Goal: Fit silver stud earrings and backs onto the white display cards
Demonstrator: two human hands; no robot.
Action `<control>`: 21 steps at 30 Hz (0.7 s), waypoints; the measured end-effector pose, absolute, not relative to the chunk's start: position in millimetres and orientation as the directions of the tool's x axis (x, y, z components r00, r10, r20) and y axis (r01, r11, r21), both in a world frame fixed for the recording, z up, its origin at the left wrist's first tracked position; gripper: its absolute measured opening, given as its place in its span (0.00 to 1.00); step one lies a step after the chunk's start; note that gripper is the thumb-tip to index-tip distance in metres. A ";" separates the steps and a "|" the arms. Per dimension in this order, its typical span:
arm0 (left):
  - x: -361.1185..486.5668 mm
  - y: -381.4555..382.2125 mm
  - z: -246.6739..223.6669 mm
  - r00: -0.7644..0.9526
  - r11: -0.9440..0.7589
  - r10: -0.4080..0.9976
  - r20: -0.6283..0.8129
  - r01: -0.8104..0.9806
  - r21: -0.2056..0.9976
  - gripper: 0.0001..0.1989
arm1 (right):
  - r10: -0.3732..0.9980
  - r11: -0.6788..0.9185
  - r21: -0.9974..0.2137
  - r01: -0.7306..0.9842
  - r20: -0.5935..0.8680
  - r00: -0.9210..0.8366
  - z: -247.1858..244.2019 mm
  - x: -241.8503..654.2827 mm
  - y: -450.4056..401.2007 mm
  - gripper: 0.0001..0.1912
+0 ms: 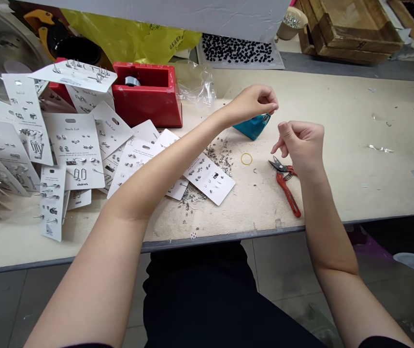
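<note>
My left hand [255, 102] is pinched closed just above and beside a small teal tape dispenser [250, 128]; what its fingertips hold, if anything, is too small to make out. Close by on the right, my right hand [305, 140] is curled, thumb pressed to the fingers, and I cannot tell what is in it. Below that hand lie red-handled cutters [287, 191] with their jaws pointing up and left. A yellow rubber band [246, 159] rests between the dispenser and the cutters. Partly under my left forearm is a white earring card [209, 178] among loose tiny metal pieces [221, 155].
Many earring cards [79, 145] are heaped on the left. Behind them stands a red tape dispenser [149, 94] beside a crumpled clear bag [194, 82]. At the back are a tray of black bits [237, 50] and wooden trays [351, 29]. The table's front edge [224, 244] runs before me.
</note>
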State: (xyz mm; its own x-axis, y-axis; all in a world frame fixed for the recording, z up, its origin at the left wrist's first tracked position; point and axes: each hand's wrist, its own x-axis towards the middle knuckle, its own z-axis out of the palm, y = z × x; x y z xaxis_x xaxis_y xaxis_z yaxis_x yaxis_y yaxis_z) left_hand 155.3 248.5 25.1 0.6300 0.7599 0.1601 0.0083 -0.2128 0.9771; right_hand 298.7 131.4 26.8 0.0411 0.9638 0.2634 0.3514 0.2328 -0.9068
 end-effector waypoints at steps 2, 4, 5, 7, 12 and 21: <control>155.3 248.3 25.3 0.629 -0.220 0.760 0.163 0.014 0.975 0.11 | 0.971 0.235 -0.884 0.405 0.234 -0.051 26.7 296.5 128.1 0.23; 155.2 248.3 25.1 0.626 -0.230 0.761 0.170 0.015 0.973 0.11 | 0.969 0.233 -0.863 0.448 0.169 -0.178 26.2 295.3 126.4 0.11; 155.1 248.3 24.8 0.625 -0.232 0.761 0.171 0.016 0.973 0.11 | 0.966 0.226 -0.859 0.459 0.138 -0.217 25.9 295.4 126.5 0.10; 155.2 248.6 23.7 0.630 -0.233 0.757 0.172 0.014 0.972 0.10 | 0.975 0.193 -0.867 0.460 0.116 -0.190 25.1 297.7 129.8 0.10; 155.2 250.7 19.0 0.656 -0.238 0.730 0.192 -0.019 0.971 0.09 | 0.966 0.135 -0.912 0.388 0.208 0.155 25.7 312.7 156.3 0.08; 154.2 253.6 15.5 0.657 -0.309 0.717 0.233 0.000 0.951 0.07 | 0.992 0.022 -0.974 0.224 0.049 0.116 28.3 321.8 185.9 0.13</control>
State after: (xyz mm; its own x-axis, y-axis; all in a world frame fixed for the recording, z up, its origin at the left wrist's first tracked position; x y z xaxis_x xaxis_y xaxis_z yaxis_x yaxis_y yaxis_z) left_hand 154.2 253.6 15.5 0.6574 0.7166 0.2329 0.0001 -0.3091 0.9510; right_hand 321.8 185.9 28.3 0.1161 0.9920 0.0494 0.2238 0.0224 -0.9744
